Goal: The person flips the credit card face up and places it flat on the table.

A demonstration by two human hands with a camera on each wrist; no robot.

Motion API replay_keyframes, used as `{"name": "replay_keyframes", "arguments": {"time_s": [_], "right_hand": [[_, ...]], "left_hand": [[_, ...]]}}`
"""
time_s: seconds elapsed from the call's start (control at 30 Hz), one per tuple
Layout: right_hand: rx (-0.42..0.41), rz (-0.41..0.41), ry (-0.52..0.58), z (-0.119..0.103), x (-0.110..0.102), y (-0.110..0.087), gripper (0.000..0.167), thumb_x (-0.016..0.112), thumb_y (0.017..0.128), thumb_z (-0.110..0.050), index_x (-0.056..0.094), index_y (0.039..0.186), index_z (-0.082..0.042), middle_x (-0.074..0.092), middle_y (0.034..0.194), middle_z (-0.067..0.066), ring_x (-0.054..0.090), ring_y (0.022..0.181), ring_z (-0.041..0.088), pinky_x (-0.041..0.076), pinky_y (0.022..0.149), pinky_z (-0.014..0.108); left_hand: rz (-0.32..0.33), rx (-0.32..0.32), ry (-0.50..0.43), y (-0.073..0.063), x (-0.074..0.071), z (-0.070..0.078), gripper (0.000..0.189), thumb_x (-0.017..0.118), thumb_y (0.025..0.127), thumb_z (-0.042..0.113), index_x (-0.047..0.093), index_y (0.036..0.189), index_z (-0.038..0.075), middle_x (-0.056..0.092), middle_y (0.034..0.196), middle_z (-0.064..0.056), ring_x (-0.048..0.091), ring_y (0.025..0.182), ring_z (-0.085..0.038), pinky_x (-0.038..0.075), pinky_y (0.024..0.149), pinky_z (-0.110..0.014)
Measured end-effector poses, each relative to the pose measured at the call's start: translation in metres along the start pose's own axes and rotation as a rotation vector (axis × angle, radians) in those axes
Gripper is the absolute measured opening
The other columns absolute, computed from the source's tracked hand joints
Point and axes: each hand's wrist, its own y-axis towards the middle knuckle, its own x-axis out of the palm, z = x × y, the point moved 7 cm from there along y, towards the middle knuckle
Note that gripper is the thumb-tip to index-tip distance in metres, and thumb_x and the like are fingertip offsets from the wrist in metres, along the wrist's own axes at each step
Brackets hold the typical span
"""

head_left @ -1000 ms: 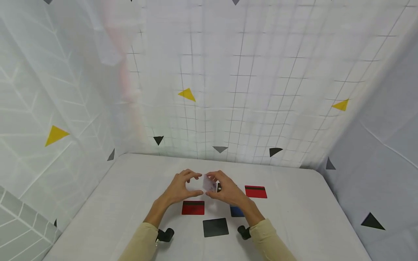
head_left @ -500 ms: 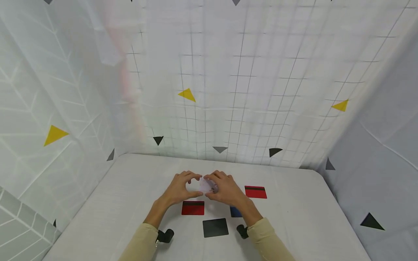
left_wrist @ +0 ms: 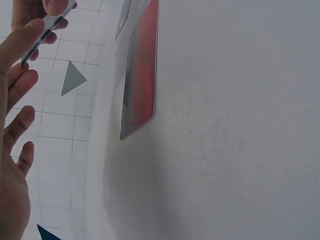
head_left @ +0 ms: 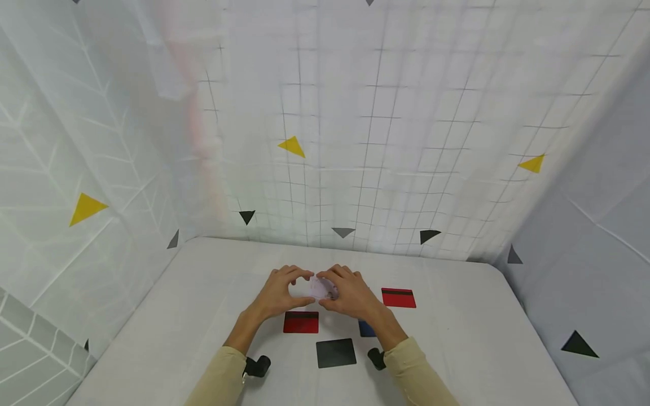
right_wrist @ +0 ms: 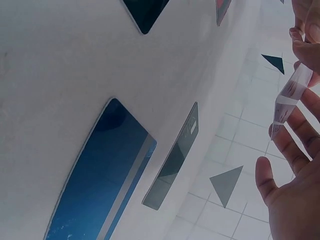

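Note:
A pale pinkish-white plastic card point(head_left: 322, 287) is held up between both hands above the table. My left hand point(head_left: 281, 290) pinches its left end between thumb and fingertips. My right hand point(head_left: 349, 292) pinches the right end and covers part of it. The left wrist view catches the card point(left_wrist: 47, 32) nearly edge-on, with a dark stripe along it. Seen from the right wrist, the card point(right_wrist: 291, 95) looks glossy. Below the left wrist lies a red card point(head_left: 301, 322) with a black stripe. A blue card point(head_left: 367, 329) is partly hidden under the right forearm.
A dark grey card point(head_left: 336, 353) lies nearest to me, between the forearms. Another red striped card point(head_left: 398, 298) is right of the right hand. The right wrist view shows a dark card point(right_wrist: 172, 160) beyond the blue one. White sheeting point(head_left: 335, 141) surrounds the table.
The held card has turned and shifted slightly left, bringing its broad side more toward the head view. The right hand has shifted slightly left, covering the dark card behind it.

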Motion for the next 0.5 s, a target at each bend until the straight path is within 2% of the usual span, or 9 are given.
{"name": "replay_keyframes", "arguments": {"time_s": [0.23, 0.5], "right_hand": [[0.005, -0.007, 0.021, 0.004, 0.004, 0.005, 0.057, 0.075, 0.085, -0.046, 0.059, 0.136, -0.026, 0.058, 0.125, -0.003, 0.053, 0.114, 0.016, 0.044, 0.094, 0.051], [0.02, -0.016, 0.01, 0.01, 0.004, 0.009, 0.059, 0.077, 0.084, -0.047, 0.061, 0.135, -0.023, 0.057, 0.124, -0.003, 0.052, 0.113, 0.016, 0.043, 0.092, 0.047]], "left_hand": [[-0.009, -0.007, 0.008, 0.002, 0.0, -0.007, 0.058, 0.074, 0.08, 0.064, 0.065, 0.129, 0.034, 0.066, 0.111, 0.012, 0.051, 0.09, -0.007, 0.037, 0.084, -0.036], [0.005, -0.013, 0.012, 0.002, -0.003, -0.014, 0.057, 0.077, 0.081, 0.059, 0.066, 0.129, 0.03, 0.064, 0.11, 0.016, 0.05, 0.089, -0.007, 0.037, 0.084, -0.037]]}}
